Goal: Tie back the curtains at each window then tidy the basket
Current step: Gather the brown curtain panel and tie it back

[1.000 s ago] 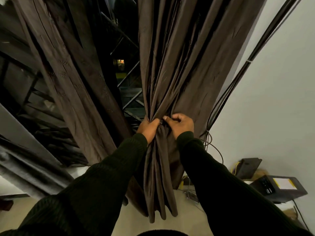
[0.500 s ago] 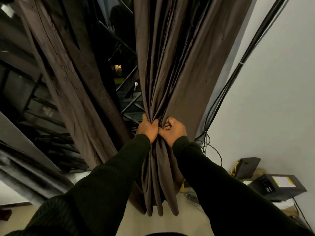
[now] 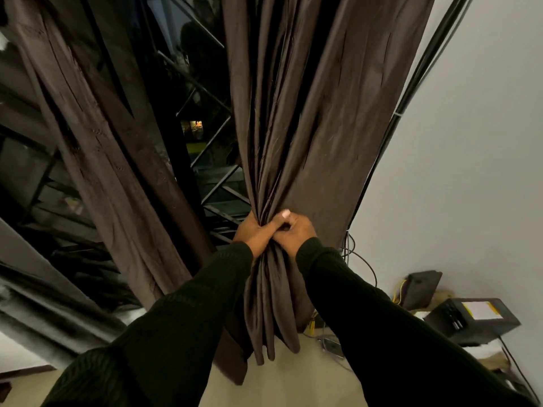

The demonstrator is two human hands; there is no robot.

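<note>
A brown curtain (image 3: 317, 118) hangs in front of me, bunched into tight folds at its middle. My left hand (image 3: 255, 232) grips the gathered folds from the left, its thumb laid across the bunch. My right hand (image 3: 295, 232) is curled against the same gather from the right, touching my left hand. What its fingers pinch is hidden; I see no tie clearly. A second brown curtain (image 3: 100, 160) hangs to the left, apart from my hands. No basket is in view.
A dark window with a metal grille (image 3: 211, 183) shows between the two curtains. Black cables (image 3: 411, 92) run down the white wall on the right. Dark boxes (image 3: 473, 320) and loose wires lie on the floor at the lower right.
My two hands have closed together on the gather. The right hand's fingers, spread a second ago, are now curled tight against my left hand. The view has shifted slightly.
</note>
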